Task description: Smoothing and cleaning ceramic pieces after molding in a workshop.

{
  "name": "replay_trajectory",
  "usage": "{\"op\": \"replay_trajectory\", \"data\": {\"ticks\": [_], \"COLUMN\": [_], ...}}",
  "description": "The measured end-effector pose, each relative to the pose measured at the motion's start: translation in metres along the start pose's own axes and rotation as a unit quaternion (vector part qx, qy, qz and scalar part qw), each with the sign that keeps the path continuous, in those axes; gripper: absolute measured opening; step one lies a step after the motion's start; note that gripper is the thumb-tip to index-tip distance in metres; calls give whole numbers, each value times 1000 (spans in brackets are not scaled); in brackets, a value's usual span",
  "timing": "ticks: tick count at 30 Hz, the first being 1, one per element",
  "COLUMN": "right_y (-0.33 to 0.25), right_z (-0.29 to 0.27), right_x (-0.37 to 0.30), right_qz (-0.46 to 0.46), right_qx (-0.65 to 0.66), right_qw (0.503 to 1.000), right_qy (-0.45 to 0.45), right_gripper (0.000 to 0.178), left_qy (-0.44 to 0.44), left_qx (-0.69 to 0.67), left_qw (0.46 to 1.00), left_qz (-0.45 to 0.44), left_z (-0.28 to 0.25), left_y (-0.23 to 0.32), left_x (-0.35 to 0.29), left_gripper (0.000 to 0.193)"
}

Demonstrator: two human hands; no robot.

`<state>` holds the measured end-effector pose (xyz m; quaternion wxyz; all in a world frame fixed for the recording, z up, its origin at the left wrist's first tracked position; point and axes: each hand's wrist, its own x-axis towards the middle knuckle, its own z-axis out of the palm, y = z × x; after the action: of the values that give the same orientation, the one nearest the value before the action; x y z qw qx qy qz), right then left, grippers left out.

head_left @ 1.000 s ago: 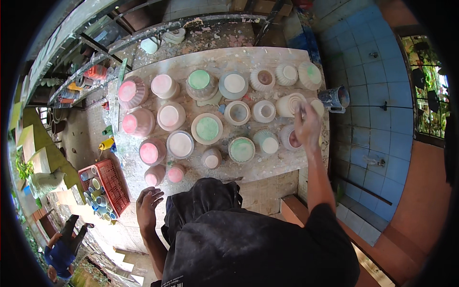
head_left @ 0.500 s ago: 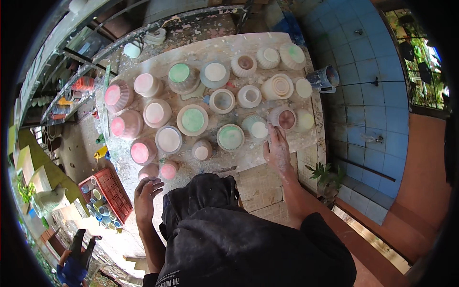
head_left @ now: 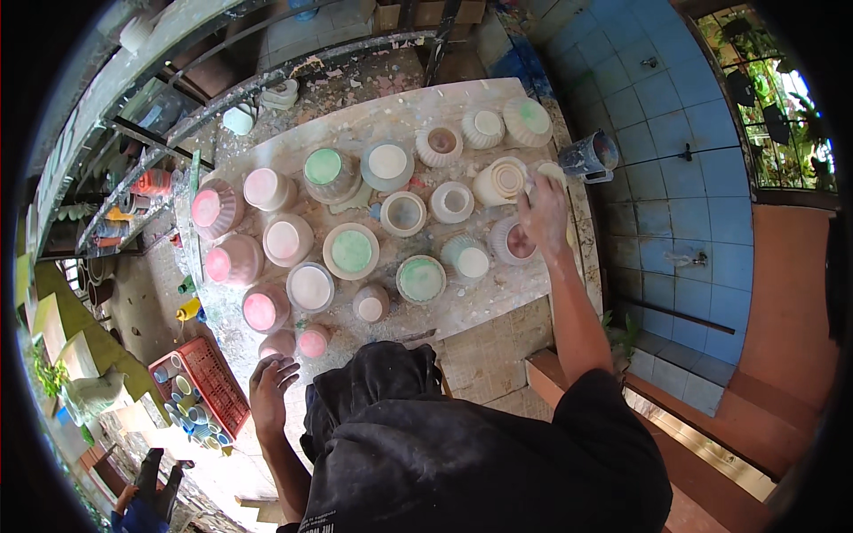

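Several upturned molded pots in rows, powdered pink, white and green, stand on a dusty worktable [head_left: 498,302]. My right hand [head_left: 545,220] reaches over the table's right side, fingers bent and pressed together at a small cream pot [head_left: 551,171]. A pale bit shows at its fingertips, too small to name. Just left of them sits a wider cream pot with ringed base [head_left: 500,182]; a pot with a reddish-brown center [head_left: 515,242] is beside my wrist. My left hand [head_left: 269,391], loosely open, hangs at the near edge by a small pink pot [head_left: 313,341].
A bluish jug [head_left: 589,158] stands off the table's right edge, near a blue tiled wall [head_left: 657,169] with taps. At lower left is a red crate [head_left: 209,377] holding several cups. A person [head_left: 147,497] is farther off at lower left. Metal bars [head_left: 169,138] run along the upper left.
My right hand has moved away from the fluted pots near the front, farther across the table to the small cream pot. My left hand has barely moved. The view has shifted slightly.
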<state>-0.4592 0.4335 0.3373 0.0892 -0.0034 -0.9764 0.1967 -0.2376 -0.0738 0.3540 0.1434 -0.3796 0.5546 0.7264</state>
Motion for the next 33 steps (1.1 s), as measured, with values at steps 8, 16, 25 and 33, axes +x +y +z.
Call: {"op": "replay_trajectory", "data": {"ticks": [8,16,25,33], "right_y": [16,3,-6,-81], "right_z": [70,99,37,-31], "right_x": [139,171,143,-3], "right_qz": [-120,-86,-94,23], "right_qx": [-194,-312,-165,513], "right_qw": [958,908,972,852], "right_qy": [-177,-265,-137,-104], "right_gripper": [85,93,96,96], "left_qy": [13,86,53,-109], "left_qx": [-19,-66,-79,-37], "left_qw": [1000,994,995,987], "left_qz": [18,25,34,114], "left_z": [9,-10,5,29], "left_y": [2,-21,-2,50], "left_x": [-4,-24,-29,-31], "left_gripper": [24,29,24,39]}}
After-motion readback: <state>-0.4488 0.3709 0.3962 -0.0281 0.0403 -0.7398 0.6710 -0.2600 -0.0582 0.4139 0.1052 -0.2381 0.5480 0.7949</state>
